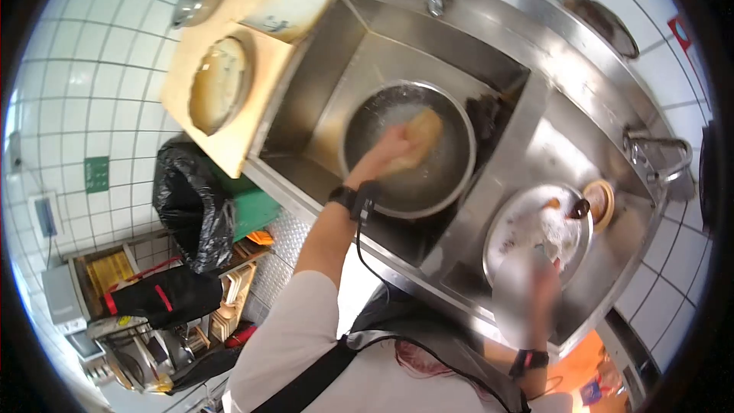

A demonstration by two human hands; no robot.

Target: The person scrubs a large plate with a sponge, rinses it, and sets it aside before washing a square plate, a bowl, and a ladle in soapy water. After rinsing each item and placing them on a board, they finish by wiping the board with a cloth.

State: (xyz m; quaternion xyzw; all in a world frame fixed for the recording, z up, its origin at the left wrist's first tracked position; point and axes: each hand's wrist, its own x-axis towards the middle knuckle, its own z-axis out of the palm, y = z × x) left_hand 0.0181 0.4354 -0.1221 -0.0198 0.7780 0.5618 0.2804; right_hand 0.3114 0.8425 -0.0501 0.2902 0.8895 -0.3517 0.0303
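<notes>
In the left sink basin sits a wide metal bowl (464, 176) of water. My left hand (394, 145) reaches into this bowl, its fingers closed on a tan oblong thing (425, 134) whose kind I cannot make out. My right hand (544, 291) is closed at the edge of a pale, oval, dish-like thing (516, 298), smeared by motion. It is over the near side of a second round bowl (491, 241) with white suds in the right basin. A dark-ended thing (579, 209) leans at that bowl's far rim, beside a small tan round dish (602, 203).
A wooden board (180, 88) left of the sink bears a brown-rimmed oval dish (218, 84) and a pale rectangular dish (287, 8). Faucets (435, 4) stand behind and at the right. A bin with a black bag (183, 191) is at lower left. Something dark (485, 118) lies beside the water bowl.
</notes>
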